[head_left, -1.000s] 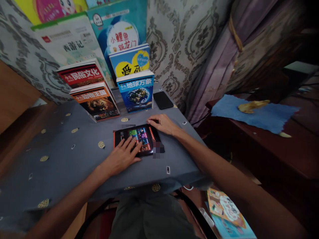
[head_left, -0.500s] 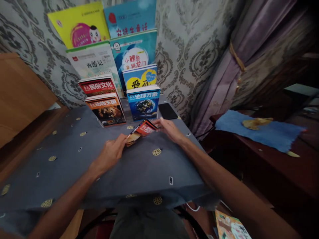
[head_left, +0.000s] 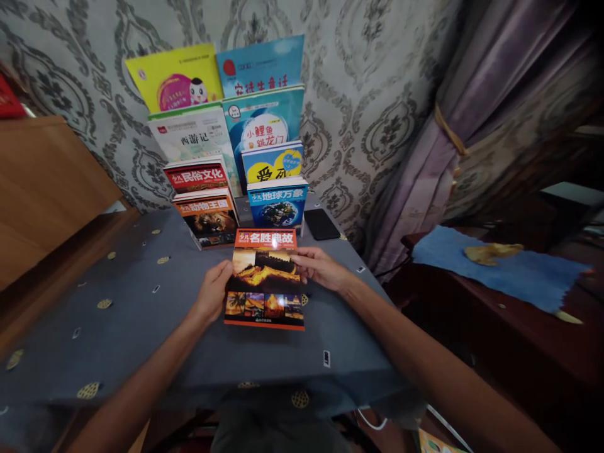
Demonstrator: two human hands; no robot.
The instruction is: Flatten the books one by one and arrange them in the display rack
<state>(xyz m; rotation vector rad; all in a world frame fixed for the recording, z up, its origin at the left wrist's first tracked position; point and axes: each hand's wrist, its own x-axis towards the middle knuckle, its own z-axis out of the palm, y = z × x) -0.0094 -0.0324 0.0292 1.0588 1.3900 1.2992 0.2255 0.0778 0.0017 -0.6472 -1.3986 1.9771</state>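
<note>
Between my two hands is a book (head_left: 267,283) with an orange title band and a picture of a lit wall on its cover, which faces me. My left hand (head_left: 213,292) grips its left edge, fingers partly hidden behind it. At the right edge, my right hand (head_left: 323,267) pinches the book with thumb and fingers. Just beyond stand a book with a lion cover (head_left: 210,220) on the left and a blue book with a globe cover (head_left: 277,206) on the right.
Behind these, taller books lean in rows against the patterned wall, among them a yellow book (head_left: 174,75) and a teal book (head_left: 264,119). A black phone-like slab (head_left: 321,224) lies on the grey tablecloth (head_left: 155,327). To the right, a blue cloth (head_left: 500,270) covers part of a dark red surface.
The book in my hands has turned from a steep slant to show its full front cover toward me. The view has shifted slightly, so the standing books appear lower.
</note>
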